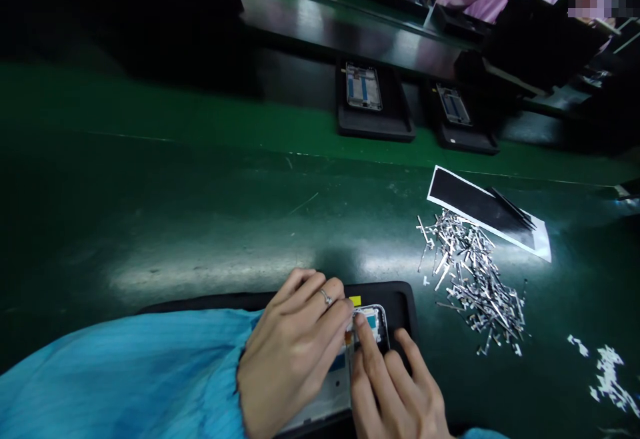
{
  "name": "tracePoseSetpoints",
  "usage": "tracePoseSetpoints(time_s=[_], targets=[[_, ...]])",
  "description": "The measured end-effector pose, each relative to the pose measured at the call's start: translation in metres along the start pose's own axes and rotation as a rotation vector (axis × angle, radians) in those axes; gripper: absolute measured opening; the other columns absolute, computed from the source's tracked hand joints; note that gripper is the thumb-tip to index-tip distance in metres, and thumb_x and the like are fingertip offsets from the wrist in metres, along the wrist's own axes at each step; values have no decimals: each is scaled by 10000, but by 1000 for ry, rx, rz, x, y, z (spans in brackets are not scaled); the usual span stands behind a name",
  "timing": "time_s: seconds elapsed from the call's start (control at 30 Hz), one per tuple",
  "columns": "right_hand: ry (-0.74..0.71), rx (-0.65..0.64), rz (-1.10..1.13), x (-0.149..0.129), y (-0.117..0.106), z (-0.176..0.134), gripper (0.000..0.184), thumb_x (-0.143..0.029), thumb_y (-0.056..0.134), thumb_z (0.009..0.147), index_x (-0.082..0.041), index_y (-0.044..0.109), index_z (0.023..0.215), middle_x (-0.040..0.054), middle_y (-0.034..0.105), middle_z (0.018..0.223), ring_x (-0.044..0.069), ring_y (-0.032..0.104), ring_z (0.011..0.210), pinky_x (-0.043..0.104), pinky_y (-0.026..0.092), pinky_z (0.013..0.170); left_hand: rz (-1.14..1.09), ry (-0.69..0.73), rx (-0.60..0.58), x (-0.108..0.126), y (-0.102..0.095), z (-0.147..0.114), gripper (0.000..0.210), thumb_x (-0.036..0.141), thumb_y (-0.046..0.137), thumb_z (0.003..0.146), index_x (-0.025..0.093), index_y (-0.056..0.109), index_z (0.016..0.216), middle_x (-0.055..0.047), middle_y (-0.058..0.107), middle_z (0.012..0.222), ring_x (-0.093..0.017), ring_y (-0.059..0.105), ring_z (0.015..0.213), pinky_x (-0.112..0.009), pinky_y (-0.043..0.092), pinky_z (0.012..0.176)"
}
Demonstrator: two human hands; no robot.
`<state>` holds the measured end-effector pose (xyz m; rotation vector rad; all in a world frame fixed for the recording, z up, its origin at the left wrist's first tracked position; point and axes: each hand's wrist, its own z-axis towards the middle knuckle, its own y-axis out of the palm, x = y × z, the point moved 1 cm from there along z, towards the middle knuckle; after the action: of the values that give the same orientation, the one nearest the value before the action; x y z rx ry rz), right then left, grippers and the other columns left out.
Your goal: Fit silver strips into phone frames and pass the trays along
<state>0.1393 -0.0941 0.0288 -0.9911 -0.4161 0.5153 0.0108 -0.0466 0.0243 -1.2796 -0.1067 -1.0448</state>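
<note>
Green desk (200, 226) under you, glossy with lamp glare, dark belt running beyond it. Your left hand (293, 352) lies across the phone frame (373, 326), fingers curled loosely together, their tips pressing its upper edge; a ring shows on one finger. Your right hand (395, 392) comes in from below, forefinger stretched out and flat on the frame's top corner, the other fingers spread on the black tray (400, 296) that carries the frame. Neither grip is clamped round anything: both just press down on the frame. Whether a small part sits under the fingertips, I cannot tell. Right of your grip, near, a heap of small metal strips (473, 279); beyond it a black sheet (470, 202) with tweezers (513, 208) lying on it. Further out, two more trays with frames (364, 87).
</note>
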Motion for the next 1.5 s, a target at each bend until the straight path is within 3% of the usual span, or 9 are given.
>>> tracePoseSetpoints(time_s=[0.17,0.3,0.5,0.6,0.8,0.97,1.17,1.3,1.5], targets=[[-5,-2,-30,-3,-1,1,315,14,286,778,-78,579,711,142,650,832,118,504,462,335,419,670,16,20,17,1,0,1,253,64,311,825,146,536,742,-22,511,715,-152,452,675,-358,339,725],[31,-4,22,-3,1,-2,350,-13,248,801,-96,574,706,132,649,860,132,505,493,344,423,683,151,111,77,1,-3,1,276,87,280,854,123,554,851,-31,524,727,-159,456,695,-384,319,790],[104,-1,110,2,4,-4,374,-62,220,832,-119,577,737,105,640,922,152,521,558,355,427,683,275,245,34,-1,-5,-1,316,71,269,854,117,571,774,-3,508,641,-131,448,623,-371,309,781],[123,9,146,3,2,-3,351,-59,243,829,-124,574,729,95,642,921,150,514,559,353,427,676,200,158,62,1,-6,-1,322,76,262,852,129,567,762,-19,533,692,-143,451,661,-371,322,781],[135,8,156,3,0,0,347,-47,252,827,-126,575,728,83,646,914,151,506,551,349,419,663,73,-52,-79,6,-13,4,290,79,305,838,133,575,747,-44,509,732,-176,405,708,-346,342,647],[119,44,143,3,0,2,349,-43,250,835,-107,571,712,113,642,910,132,509,537,320,415,670,37,-24,-25,4,-11,3,275,53,328,823,128,563,701,-35,505,715,-161,404,699,-348,338,683],[49,-21,95,1,1,1,369,-48,223,839,-112,584,793,100,626,968,135,514,544,350,387,707,85,29,21,3,-5,-4,309,17,290,789,122,566,698,-47,516,704,-167,431,689,-381,338,742],[54,-26,75,1,0,2,387,-45,204,842,-115,580,785,103,625,964,139,510,559,350,376,704,126,12,-21,4,-14,-5,358,39,225,823,140,568,816,-44,543,773,-175,450,736,-362,340,793],[54,-38,93,2,-1,4,388,-44,204,845,-127,573,759,110,626,959,127,488,536,341,360,714,71,-127,-184,-3,-27,4,268,115,311,836,188,511,673,6,537,753,-169,424,720,-328,311,666]])
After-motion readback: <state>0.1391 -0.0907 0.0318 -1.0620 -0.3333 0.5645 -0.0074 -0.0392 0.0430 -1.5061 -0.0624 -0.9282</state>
